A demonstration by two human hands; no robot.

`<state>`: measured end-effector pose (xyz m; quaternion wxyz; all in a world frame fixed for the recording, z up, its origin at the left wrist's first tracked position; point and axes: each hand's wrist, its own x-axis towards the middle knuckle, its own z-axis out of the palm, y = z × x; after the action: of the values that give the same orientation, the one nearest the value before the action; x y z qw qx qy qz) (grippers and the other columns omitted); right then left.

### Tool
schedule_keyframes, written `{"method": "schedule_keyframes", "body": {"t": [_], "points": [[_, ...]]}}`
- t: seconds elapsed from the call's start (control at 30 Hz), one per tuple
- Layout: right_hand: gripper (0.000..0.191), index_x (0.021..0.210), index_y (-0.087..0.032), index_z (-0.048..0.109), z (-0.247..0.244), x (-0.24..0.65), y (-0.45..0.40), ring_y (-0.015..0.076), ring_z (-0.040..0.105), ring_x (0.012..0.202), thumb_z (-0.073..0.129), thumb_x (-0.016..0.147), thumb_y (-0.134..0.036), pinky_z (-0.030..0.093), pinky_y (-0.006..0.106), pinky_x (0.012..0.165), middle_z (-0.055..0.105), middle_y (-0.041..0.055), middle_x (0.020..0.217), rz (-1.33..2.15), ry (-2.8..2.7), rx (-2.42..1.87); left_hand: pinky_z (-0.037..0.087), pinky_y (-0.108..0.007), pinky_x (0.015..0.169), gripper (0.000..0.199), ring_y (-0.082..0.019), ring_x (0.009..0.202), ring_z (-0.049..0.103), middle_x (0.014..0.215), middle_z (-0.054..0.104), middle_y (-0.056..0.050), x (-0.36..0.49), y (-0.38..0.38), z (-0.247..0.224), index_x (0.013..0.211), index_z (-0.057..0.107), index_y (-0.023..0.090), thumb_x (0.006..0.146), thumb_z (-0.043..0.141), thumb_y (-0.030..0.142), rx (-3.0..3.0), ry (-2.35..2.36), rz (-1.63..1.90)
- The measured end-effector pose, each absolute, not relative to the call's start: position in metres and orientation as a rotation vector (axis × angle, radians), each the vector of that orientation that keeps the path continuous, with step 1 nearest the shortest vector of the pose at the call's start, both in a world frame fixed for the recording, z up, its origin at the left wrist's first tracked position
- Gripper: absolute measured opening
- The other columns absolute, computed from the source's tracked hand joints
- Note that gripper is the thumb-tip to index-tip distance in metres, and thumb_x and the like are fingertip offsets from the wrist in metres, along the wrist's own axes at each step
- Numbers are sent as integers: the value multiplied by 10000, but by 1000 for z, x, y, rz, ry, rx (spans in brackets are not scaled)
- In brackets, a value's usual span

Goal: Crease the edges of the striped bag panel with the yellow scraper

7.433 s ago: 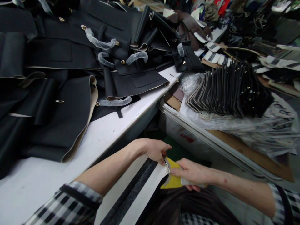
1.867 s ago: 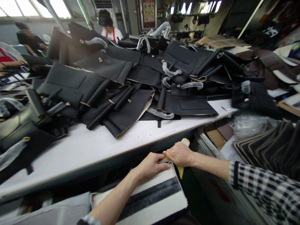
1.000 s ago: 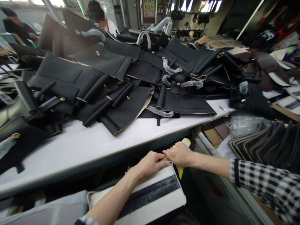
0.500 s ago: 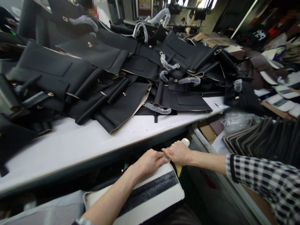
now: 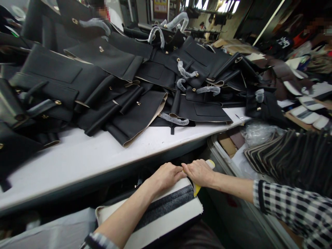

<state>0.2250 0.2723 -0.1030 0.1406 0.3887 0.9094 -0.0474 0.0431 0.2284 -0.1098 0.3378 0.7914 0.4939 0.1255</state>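
Observation:
A white piece with a dark fuzzy stripe [image 5: 171, 224], like a bag panel, lies tilted in front of me. My left hand [image 5: 168, 175] is closed at its far upper edge, fingers together. Close against it, my right hand [image 5: 198, 172] is wrapped round a yellow-and-white tool [image 5: 197, 190]. One end of the tool sticks out above the fist, and a yellow part shows below it at the panel's right corner. The thumbs of both hands nearly touch. My fingers hide the tool's middle, so its kind is unclear.
Black unfinished bags [image 5: 135, 121] with wrapped handles are heaped on a white table [image 5: 85, 162] ahead. To the right, a grey bin [image 5: 220, 155] stands beside a row of dark panels [image 5: 280, 159]. A grey wrapped bundle [image 5: 64, 224] lies at lower left.
The tool has tilted: its upper end leans further right, and its yellow lower part has moved left over the panel's corner. My right hand has shifted slightly right.

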Motion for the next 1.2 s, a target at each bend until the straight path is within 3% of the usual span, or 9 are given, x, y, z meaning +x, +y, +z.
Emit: {"method": "schedule_keyframes", "body": {"t": [0.3,0.53,0.7,0.8,1.0,1.2], "points": [[663,831,-173,728,-98,223,246,292,708,775,130,1012,-395,483,374,668,734,145,822,-141,2545,1364,326,-264,605,432,-160,639,574,749,696,-51,37,230,-109,893,734,175,924,458,506,1991,1192,337],[613,825,-173,716,-94,220,232,304,707,766,167,1009,-374,500,394,682,730,151,817,-140,2515,1443,417,-277,784,538,-203,845,592,881,719,-37,30,241,-111,887,744,150,918,391,555,1558,1073,401],[566,857,-147,707,-93,223,228,330,703,798,206,1003,-367,500,420,719,722,183,824,-197,2514,1460,466,-295,811,405,-194,839,619,976,738,-45,32,252,-116,1012,751,143,821,555,442,1361,994,381],[623,799,-162,706,-95,230,224,332,703,797,175,1004,-416,489,417,734,723,178,796,-308,2498,1531,472,-307,864,405,-200,878,632,1031,740,-51,31,259,-118,1050,752,159,731,657,391,1288,974,369],[676,697,-181,651,-106,254,219,266,693,834,122,1006,-467,441,336,727,728,135,809,-653,2368,1837,495,-326,814,401,-189,783,627,864,757,-37,34,267,-119,993,769,166,635,745,345,1227,1002,344],[711,573,-192,520,-110,266,236,181,602,629,108,959,-624,391,283,589,615,71,612,-1111,2198,2001,501,-319,825,462,-180,789,646,916,759,-43,30,269,-123,1060,747,179,630,757,349,1164,953,312]]}}
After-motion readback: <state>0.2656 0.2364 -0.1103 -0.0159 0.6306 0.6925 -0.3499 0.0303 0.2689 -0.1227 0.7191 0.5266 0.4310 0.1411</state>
